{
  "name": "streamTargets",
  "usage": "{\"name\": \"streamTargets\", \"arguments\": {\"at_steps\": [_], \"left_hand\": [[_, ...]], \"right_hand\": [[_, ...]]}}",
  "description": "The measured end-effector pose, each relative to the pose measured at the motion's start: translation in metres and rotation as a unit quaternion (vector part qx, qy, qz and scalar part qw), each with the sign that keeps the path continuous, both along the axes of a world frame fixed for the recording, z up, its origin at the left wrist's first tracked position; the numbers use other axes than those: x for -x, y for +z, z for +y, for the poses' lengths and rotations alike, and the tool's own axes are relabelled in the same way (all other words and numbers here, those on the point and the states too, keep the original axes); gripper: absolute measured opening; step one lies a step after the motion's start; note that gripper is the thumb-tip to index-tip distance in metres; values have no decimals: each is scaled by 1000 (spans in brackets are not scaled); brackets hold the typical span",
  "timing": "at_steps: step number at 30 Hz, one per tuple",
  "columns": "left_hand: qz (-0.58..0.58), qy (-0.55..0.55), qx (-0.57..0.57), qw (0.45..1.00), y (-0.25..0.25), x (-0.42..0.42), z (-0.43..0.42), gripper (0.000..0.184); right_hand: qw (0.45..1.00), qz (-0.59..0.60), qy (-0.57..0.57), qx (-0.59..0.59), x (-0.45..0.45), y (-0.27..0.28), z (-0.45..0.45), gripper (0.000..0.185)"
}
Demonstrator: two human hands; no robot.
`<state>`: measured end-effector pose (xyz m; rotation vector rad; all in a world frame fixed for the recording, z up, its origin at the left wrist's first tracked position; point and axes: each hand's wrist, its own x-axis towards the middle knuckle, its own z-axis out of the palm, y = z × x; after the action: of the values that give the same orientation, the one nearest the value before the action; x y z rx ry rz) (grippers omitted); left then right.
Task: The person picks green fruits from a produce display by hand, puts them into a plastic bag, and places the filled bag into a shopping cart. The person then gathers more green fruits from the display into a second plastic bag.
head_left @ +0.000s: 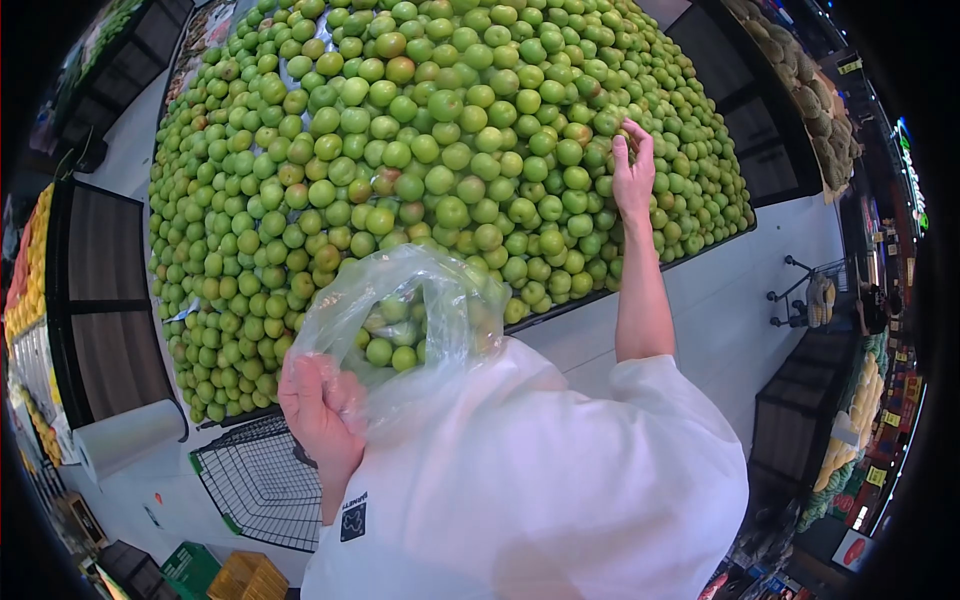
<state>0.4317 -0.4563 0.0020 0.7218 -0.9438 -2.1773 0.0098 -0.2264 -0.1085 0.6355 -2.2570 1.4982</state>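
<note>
A big heap of round green fruit (452, 160), some blushed reddish and looking like green jujubes or small apples, fills the display. My left hand (322, 400) is closed around the edge of a clear plastic bag (455, 300), in front of the white shirt. Green fruit shows through the bag; I cannot tell whether it lies inside or behind. Over the right part of the heap reaches my right hand (634, 178), thumb and fingers apart, fingertips close to or touching the fruit. Nothing visible is held in it.
A wire shopping cart (262, 480) stands below left, near a roll of plastic bags (130, 438). Dark display stands (105, 300) line the left. Another cart (808, 290) is to the right. A yellow crate (248, 577) sits at the bottom left.
</note>
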Motion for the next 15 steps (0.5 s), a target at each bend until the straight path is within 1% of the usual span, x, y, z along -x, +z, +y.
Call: {"name": "streamTargets", "arguments": {"at_steps": [1,3,4,6,8,9,10,11,12,13,14,15], "left_hand": [[1,3,1,1000,1,0,0,22],[0,9,0,1000,0,1,-1,22],[3,0,0,1000,-2,0,-1,21],[-8,14,-3,1000,-1,-1,-1,21],[-18,12,-12,1000,6,3,0,21],[-35,25,-14,999,7,3,1,21],[-19,13,-12,1000,7,3,1,22],[3,-3,-8,1000,7,3,2,22],[-4,1,-6,1000,7,4,2,22],[11,-4,-1,1000,6,4,2,23],[27,-11,5,1000,6,3,2,23],[26,-12,6,1000,6,3,2,23]], "right_hand": [[1000,-1,1,0,-1,0,0,40],[997,38,-17,-61,-2,2,2,40],[997,36,-12,-62,-5,10,1,40],[988,115,-64,-84,-19,32,-7,38],[997,72,2,-10,-45,67,-23,33],[997,44,62,25,-64,83,-33,30],[991,16,117,62,-86,99,-44,27],[979,29,200,35,-112,114,-56,22],[958,37,282,-22,-137,125,-68,21],[914,36,394,-92,-162,133,-78,20],[865,-22,494,-86,-189,131,-95,22],[817,19,567,-102,-208,115,-110,24]]}}
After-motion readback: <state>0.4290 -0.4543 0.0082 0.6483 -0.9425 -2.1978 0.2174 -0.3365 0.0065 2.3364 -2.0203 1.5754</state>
